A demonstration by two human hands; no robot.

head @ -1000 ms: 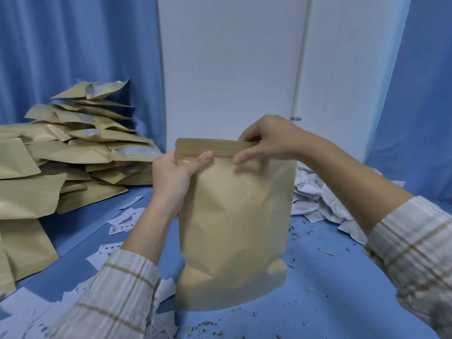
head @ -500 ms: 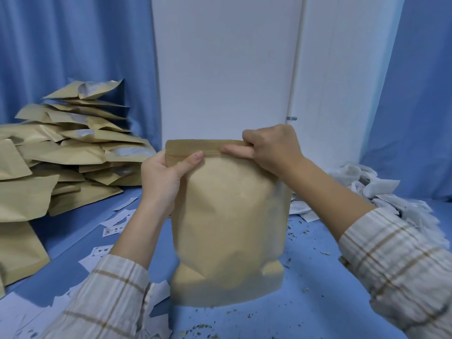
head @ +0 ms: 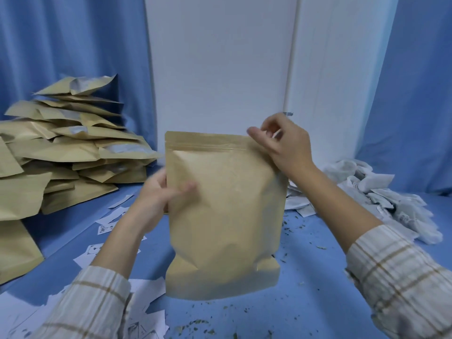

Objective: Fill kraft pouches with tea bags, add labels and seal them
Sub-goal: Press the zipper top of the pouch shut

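The kraft pouch (head: 225,211) stands upright near the middle of the blue worktop (head: 318,285), its body bulging as if already filled, and its top strip looks pressed flat from corner to corner, so the seal on this one seems done or nearly so. No label shows on the face turned to the camera; whether one sits on the far side cannot be told. The left hand (head: 161,199) grips the pouch's left edge about halfway up, thumb across the front. The right hand (head: 283,145) is at the top right corner with fingers loosely curled; whether they pinch the strip or are just off it is unclear.

To the left a tall heap of pouches (head: 66,148) lies flat, and I cannot tell whether they are filled. Loose paper labels (head: 107,227) litter the worktop near the left arm, and a pile of white tea bags (head: 381,192) waits on the right, so more pouches likely remain.
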